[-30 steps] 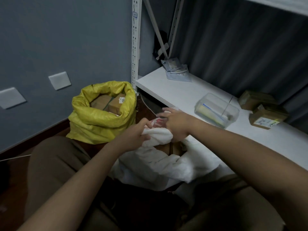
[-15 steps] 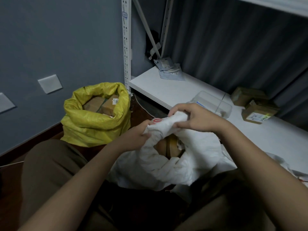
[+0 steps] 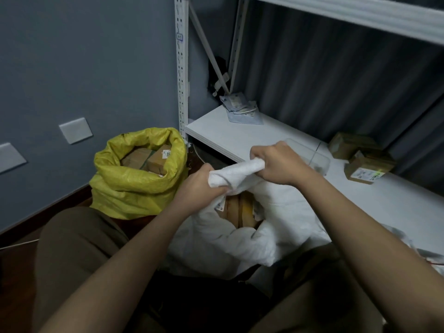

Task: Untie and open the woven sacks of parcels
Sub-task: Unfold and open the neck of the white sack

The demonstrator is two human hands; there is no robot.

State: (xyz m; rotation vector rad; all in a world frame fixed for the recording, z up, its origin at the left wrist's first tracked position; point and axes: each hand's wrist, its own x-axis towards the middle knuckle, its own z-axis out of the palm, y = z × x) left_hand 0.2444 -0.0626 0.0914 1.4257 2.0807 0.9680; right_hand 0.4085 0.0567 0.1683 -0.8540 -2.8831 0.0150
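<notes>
The white woven plastic sack (image 3: 240,239) sits at lower centre of the frame, between the person's knees. Its mouth is already untied and partly open; brown cardboard parcels (image 3: 240,207) show inside. The far rim is rolled into a thick cuff. The left hand (image 3: 204,182) and the right hand (image 3: 276,162) each clench one end of that cuff. Remaining work, by estimate: roll the rim down fully. At centre left, the yellow woven sack (image 3: 134,179) stands open, rim folded back, boxes visible. The white metal shelf (image 3: 240,138) lies beyond.
</notes>
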